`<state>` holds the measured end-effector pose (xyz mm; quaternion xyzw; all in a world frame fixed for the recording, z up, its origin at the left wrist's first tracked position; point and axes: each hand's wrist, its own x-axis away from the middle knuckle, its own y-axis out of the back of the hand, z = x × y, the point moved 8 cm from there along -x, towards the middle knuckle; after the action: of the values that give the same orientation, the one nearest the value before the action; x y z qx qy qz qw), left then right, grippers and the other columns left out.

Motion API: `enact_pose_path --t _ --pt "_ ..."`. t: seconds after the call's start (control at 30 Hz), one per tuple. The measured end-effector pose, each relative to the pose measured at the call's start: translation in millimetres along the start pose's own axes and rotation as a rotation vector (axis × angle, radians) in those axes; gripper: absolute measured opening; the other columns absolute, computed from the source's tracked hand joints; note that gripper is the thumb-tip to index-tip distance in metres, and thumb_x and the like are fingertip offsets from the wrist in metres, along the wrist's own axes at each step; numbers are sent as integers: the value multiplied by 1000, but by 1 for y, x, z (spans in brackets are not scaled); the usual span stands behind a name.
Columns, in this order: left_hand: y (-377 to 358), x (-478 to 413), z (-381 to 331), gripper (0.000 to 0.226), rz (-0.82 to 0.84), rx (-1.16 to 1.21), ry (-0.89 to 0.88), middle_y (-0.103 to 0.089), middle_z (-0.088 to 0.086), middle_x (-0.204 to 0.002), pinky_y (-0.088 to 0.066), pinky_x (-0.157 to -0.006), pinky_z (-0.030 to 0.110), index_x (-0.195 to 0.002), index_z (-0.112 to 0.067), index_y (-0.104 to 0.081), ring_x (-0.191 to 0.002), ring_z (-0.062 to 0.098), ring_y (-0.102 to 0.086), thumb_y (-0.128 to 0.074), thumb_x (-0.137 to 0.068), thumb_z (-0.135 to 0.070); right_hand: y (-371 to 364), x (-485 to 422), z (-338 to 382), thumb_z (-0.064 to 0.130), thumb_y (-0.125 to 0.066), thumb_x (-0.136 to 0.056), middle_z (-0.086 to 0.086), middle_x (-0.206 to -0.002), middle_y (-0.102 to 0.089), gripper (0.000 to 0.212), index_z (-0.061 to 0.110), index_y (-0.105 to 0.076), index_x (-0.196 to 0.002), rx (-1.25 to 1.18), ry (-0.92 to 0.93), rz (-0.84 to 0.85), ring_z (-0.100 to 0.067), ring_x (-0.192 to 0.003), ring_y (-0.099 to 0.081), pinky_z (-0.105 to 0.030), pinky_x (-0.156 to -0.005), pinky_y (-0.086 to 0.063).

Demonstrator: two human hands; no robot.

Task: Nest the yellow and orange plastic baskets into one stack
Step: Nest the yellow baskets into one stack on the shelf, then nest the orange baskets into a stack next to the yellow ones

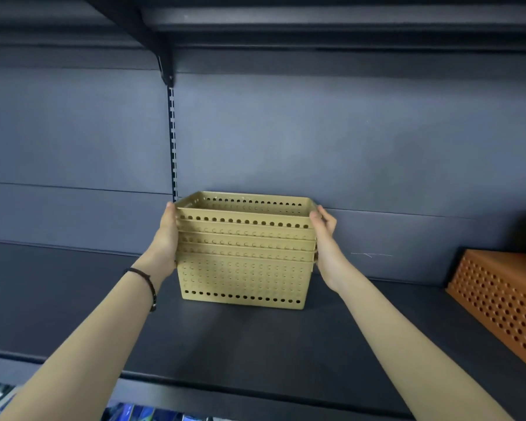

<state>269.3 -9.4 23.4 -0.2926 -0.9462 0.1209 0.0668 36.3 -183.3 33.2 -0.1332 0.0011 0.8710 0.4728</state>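
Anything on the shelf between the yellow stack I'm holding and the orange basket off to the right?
Nothing visible. Bare shelf lies between the yellow stack, held by the left hand and right hand, and the orange basket.

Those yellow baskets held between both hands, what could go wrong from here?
The yellow baskets are held only by side pressure from the left hand and right hand, so the nested lower ones might slide out. The orange basket lies tipped at the far right of the shelf; reaching it may be awkward.
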Motion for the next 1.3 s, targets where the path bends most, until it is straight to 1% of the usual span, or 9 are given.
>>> enact_pose_path --t 0.1,0.23,0.4,0.6,0.73,0.87,0.97,1.13,1.3 --pt "13 -7 -12 55 -227 -218 -202 -50 11 -139 -40 -101 50 -135 -24 -43 -124 32 -48 -36 -93 -59 3 -3 3 60 -44 -93 11 -137 -50 41 49 -32 -131 85 9 32 -13 -127 -47 -49 -113 -33" --pt "-9 55 -44 39 -466 -702 -906 -40 13 -144 -27 -103 52 -124 -15 -50 -133 38 -31 -57 -88 -31 29 9 11 46 -49 -97 6 -142 -46 42 43 -31 -135 243 112 -53 -19 -129 -48 -44 -111 -36" --pt "-83 98 -1 29 -156 -1286 -1248 -54 15 -125 -36 -93 56 -102 -16 -51 -117 35 -44 -57 -81 -35 80 40 18 29 -56 -93 -1 -132 -50 34 29 -42 -124 728 206 -129 -22 -115 -52 -38 -99 -40" --pt "-163 140 77 46 330 -1788 -1134 -64 4 -119 -40 -85 41 -116 -24 -59 -109 29 -58 -33 -85 -47 133 96 24 45 -51 -93 3 -143 -49 44 28 -52 -133 1592 337 10 -21 -137 -37 -39 -108 -29" --pt "-222 186 96 42 373 -1744 -1221 -65 0 -113 -43 -85 37 -126 -30 -56 -105 25 -59 -43 -88 -45 190 134 51 44 -53 -92 -3 -145 -49 47 25 -54 -134 1716 424 -58 -26 -141 -34 -42 -113 -24" --pt "-294 244 106 39 342 -1643 -1406 -67 -1 -76 -43 -62 33 -98 -28 -72 -70 24 -64 -47 -73 -45 265 168 86 42 -55 -88 -2 -140 -53 45 25 -58 -130 1708 482 -141 -25 -135 -42 -41 -104 -34" --pt "-347 288 111 44 298 -1584 -1430 -65 0 -73 -42 -60 33 -95 -27 -72 -66 24 -62 -39 -73 -47 326 189 110 36 -61 -85 -6 -136 -56 42 22 -62 -125 1673 516 -185 -29 -130 -47 -45 -98 -40" --pt "-415 343 110 57 327 -1423 -1301 -69 3 -105 -47 -77 39 -118 -27 -65 -94 27 -64 -30 -81 -52 407 212 138 25 -66 -83 -8 -139 -51 41 17 -62 -123 1553 666 -235 -29 -137 -39 -46 -106 -37" --pt "-463 359 105 57 403 -1152 -1064 -45 -1 -145 -39 -99 40 -145 -31 -35 -133 21 -42 -45 -93 -53 473 212 155 25 -69 -83 -11 -155 -28 63 19 -44 -140 1389 694 -367 -33 -142 -25 -46 -113 -27"
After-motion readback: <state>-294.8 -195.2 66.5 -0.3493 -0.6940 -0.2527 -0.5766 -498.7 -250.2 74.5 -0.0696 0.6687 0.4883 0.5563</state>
